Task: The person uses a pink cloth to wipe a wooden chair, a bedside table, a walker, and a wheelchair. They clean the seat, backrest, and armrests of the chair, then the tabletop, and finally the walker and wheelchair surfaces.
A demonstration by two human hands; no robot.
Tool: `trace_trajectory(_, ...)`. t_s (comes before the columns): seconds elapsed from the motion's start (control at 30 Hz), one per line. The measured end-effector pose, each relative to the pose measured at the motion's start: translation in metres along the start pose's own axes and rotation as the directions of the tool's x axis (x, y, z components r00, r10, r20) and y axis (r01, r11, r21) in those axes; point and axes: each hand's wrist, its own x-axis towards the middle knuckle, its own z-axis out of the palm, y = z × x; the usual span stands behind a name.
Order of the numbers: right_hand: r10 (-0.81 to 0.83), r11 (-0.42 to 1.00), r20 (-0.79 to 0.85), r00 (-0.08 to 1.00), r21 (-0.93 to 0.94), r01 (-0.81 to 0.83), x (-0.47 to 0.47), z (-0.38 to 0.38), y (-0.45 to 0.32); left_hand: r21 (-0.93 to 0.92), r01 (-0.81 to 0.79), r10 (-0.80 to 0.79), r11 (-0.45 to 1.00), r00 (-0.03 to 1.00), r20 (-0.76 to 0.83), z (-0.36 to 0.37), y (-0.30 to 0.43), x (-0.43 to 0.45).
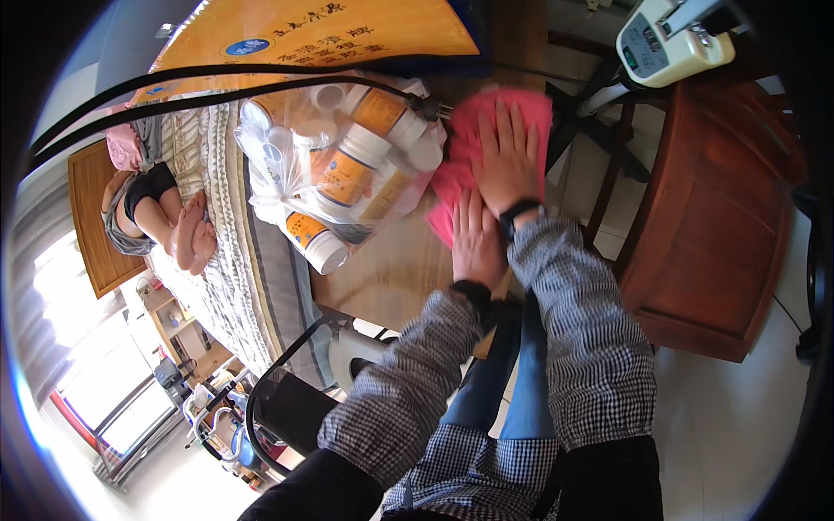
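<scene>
A pink cloth (464, 130) lies spread over the right edge of a wooden table (404, 273). My right hand (511, 163) presses flat on its upper part, fingers extended. Nearer to me, my left hand (479, 238) rests palm down on the cloth's lower part. Left of the cloth sits a knotted clear plastic bag (287, 195) filled with several white bottles with orange labels. One such bottle (317, 242) lies at the bag's near side; whether it is inside the bag I cannot tell.
A black cable with a plug (430, 107) hangs across the bag. Behind stands a large yellow box (313, 32) bearing writing. At right are a dark red wooden chair (710, 241) and a cream device on a pole (677, 49). A person (156, 211) lies on the bed (215, 280) at left.
</scene>
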Motion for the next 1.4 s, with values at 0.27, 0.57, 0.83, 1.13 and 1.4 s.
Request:
trace_trajectory(0.27, -0.171, 0.985, -0.023, 0.985, -0.01, 0.171, 0.02, 0.015, -0.008, -0.044, 0.095, -0.098, 0.994, 0.993, -0.061, -0.071, -0.012, -0.02)
trace_trajectory(0.57, -0.2, 0.98, 0.263, 0.944, 0.073, 0.188, -0.004, -0.019, 0.006, -0.121, 0.327, -0.322, 0.937, 0.675, -0.664, -0.202, -0.059, 0.01)
trace_trajectory(0.83, -0.202, 0.979, 0.223, 0.954, 0.013, 0.204, -0.009, -0.019, 0.005, 0.156, 0.246, -0.191, 0.957, 0.933, -0.304, -0.246, -0.116, 0.053)
trace_trajectory(1.13, -0.194, 0.979, 0.258, 0.946, -0.007, 0.203, -0.009, -0.022, 0.007, 0.072, 0.259, -0.251, 0.963, 0.963, -0.102, -0.274, -0.106, 0.044)
trace_trajectory(1.4, -0.24, 0.971, 0.189, 0.952, 0.058, 0.233, -0.011, -0.019, 0.013, -0.251, 0.414, -0.439, 0.875, 0.897, -0.05, -0.329, -0.094, -0.006)
